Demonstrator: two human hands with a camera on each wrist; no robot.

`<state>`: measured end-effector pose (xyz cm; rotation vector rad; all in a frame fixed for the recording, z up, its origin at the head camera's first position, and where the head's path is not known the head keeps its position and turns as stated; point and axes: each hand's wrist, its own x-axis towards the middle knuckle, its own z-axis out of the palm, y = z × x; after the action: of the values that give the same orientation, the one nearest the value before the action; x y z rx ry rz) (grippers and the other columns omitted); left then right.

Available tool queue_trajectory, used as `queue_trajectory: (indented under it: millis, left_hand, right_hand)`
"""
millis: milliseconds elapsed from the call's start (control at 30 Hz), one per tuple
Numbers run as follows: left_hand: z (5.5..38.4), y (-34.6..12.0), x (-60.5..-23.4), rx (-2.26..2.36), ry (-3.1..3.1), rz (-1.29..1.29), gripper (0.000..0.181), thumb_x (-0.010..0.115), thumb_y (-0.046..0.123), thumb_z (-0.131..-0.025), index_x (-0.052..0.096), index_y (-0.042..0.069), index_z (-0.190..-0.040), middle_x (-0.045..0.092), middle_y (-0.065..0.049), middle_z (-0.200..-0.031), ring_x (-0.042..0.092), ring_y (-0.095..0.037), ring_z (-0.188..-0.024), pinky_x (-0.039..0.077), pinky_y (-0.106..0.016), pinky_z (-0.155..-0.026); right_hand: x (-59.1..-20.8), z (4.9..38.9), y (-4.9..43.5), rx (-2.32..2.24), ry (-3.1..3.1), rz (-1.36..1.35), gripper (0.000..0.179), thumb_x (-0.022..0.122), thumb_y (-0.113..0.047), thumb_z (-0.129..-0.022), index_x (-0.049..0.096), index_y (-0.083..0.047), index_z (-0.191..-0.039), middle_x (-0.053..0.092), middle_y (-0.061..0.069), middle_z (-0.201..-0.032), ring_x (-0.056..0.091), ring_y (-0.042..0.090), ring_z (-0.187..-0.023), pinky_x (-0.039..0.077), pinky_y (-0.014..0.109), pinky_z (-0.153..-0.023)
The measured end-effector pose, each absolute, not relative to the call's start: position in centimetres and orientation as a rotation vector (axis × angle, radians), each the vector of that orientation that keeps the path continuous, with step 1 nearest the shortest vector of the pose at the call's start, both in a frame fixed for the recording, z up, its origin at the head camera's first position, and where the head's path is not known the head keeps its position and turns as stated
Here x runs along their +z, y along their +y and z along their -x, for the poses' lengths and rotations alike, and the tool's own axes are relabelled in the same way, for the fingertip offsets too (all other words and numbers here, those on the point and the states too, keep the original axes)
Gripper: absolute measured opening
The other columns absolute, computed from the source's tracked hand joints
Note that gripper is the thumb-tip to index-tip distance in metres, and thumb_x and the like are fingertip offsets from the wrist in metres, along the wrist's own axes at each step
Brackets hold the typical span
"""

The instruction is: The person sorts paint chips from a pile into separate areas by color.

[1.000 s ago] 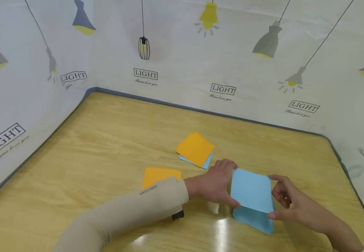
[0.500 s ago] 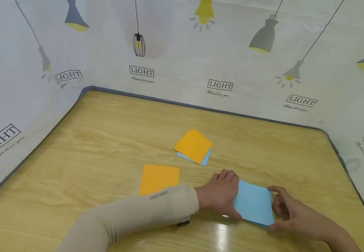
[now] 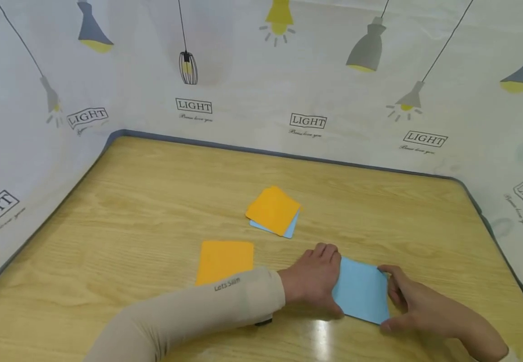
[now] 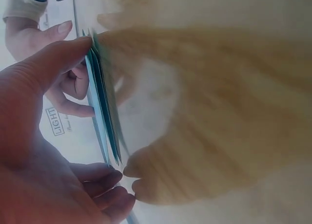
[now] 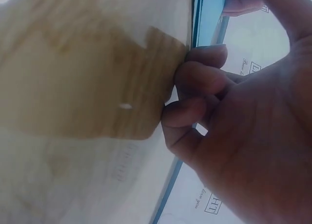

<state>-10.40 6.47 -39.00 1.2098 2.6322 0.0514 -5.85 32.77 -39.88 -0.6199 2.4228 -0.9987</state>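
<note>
A small stack of light blue square sheets [image 3: 362, 291] is held low over the wooden table, between both hands. My left hand [image 3: 313, 279] grips its left side, thumb at the near edge and fingers at the far edge. My right hand [image 3: 424, 306] holds the right side, with thumb and index finger at the two corners. In the left wrist view the blue sheets [image 4: 101, 104] are seen edge-on as several thin layers, slightly fanned. The right wrist view shows only part of the sheets [image 5: 209, 14], past the curled fingers.
An orange square sheet [image 3: 225, 261] lies to the left, partly hidden by the left sleeve [image 3: 252, 296]. Farther back, orange sheets [image 3: 273, 210] lie over a blue sheet [image 3: 292, 226]. A white printed cloth wall [image 3: 243, 90] borders the wooden table [image 3: 153, 201].
The lower blue sheet, which hung apart from the upper one, now lies together with it. Both hands have come down slightly with the stack. The head view has shifted a little.
</note>
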Motion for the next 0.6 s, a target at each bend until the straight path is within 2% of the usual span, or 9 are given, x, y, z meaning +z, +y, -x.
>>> queue_trajectory:
  millis: [200,600]
  left_hand:
    - [10.41,6.50,-39.08,0.042,2.633,-1.230,0.102,0.070,0.072,-0.072,0.038,0.005,-0.141,0.035,-0.002,-0.137,0.032,-0.016,-0.124,0.033,-0.026,-0.100]
    - [10.49,6.47,-39.18,0.034,2.621,-1.213,0.103,0.068,0.074,-0.072,0.036,0.006,-0.143,0.033,0.000,-0.140,0.032,-0.015,-0.126,0.032,-0.026,-0.101]
  right_hand:
    - [-39.86,5.76,32.68,-0.983,2.459,0.599,0.091,0.082,-0.033,-0.080,0.025,0.006,-0.139,0.044,0.000,-0.082,0.042,0.003,-0.067,0.037,0.025,-0.055]
    - [-39.99,6.21,32.71,-1.045,2.420,0.621,0.077,0.076,-0.020,-0.087,0.025,0.006,-0.138,0.043,0.001,-0.080,0.041,0.003,-0.064,0.034,0.026,-0.050]
